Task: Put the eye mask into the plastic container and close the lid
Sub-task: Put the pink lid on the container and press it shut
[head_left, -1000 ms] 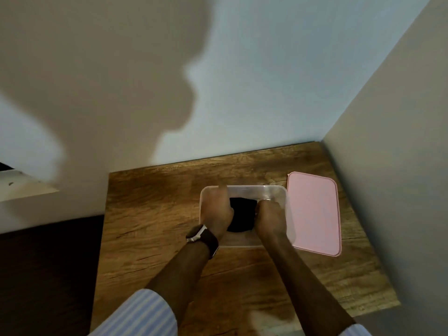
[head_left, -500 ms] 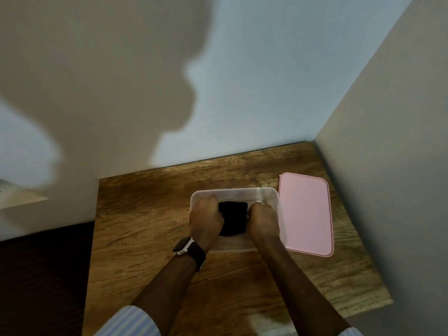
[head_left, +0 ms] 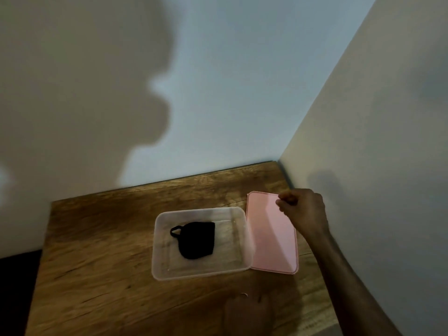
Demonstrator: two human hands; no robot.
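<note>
Black eye mask (head_left: pixel 196 240) in container (head_left: pixel 160 267) | right hand (head_left: pixel 304 210) fingers curled at pink lid (head_left: pixel 271 236) corner, grip unclear | left hand (head_left: pixel 247 311) blurred

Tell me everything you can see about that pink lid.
The pink lid is a flat rectangle with rounded corners and a raised rim, plastic by the look. It lies flat on the wooden table, right beside the clear plastic container, not yet on it. The right hand is at its far right corner, fingers curled at the edge.
</note>
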